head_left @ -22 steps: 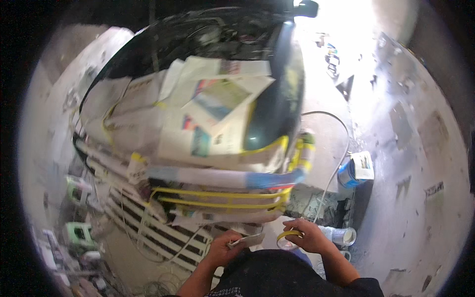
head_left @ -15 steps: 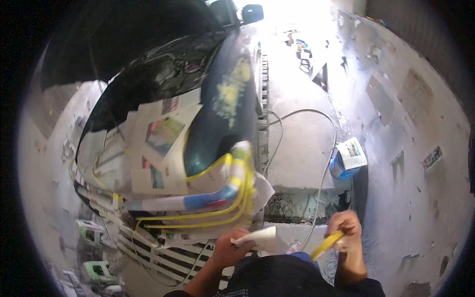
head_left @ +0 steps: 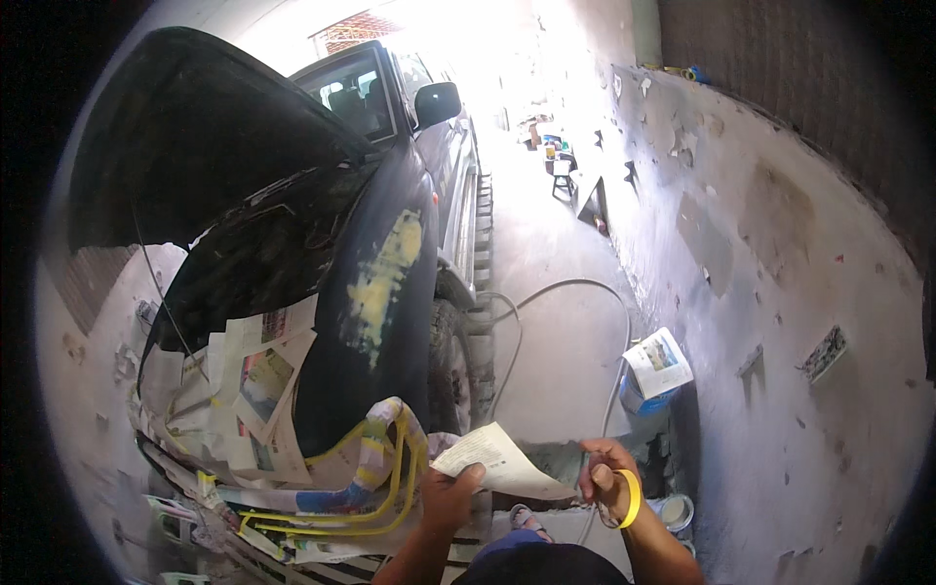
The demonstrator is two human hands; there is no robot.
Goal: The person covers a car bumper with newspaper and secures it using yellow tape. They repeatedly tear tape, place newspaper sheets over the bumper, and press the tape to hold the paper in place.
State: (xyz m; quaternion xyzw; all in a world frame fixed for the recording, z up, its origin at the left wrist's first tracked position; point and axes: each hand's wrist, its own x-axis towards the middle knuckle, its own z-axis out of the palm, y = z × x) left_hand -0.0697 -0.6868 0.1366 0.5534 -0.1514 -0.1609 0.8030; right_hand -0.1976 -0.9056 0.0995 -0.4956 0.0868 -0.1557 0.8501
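My left hand (head_left: 448,499) pinches a printed sheet of paper (head_left: 497,456) by its near left edge, thumb on top. The sheet stretches across to my right hand (head_left: 606,466), close to its fingers; whether they touch it I cannot tell. A yellow tape roll (head_left: 635,495) is held in my right hand, its ring standing on edge by the thumb and palm. Just left of my hands is the dark car's front corner, where a paper-wrapped bar (head_left: 375,450) is edged with yellow tape (head_left: 336,522).
The dark car (head_left: 341,351) has its hood raised, newspaper (head_left: 263,380) over its front and a pale filler patch (head_left: 382,288) on the fender. A blue can (head_left: 643,398) topped with newspaper stands by the wall (head_left: 751,322). A grey hose (head_left: 575,284) loops across the floor.
My view has tilted up, showing more of the car. My hands have come closer together, and the paper now spans toward my right hand. The tape roll has turned, showing its ring.
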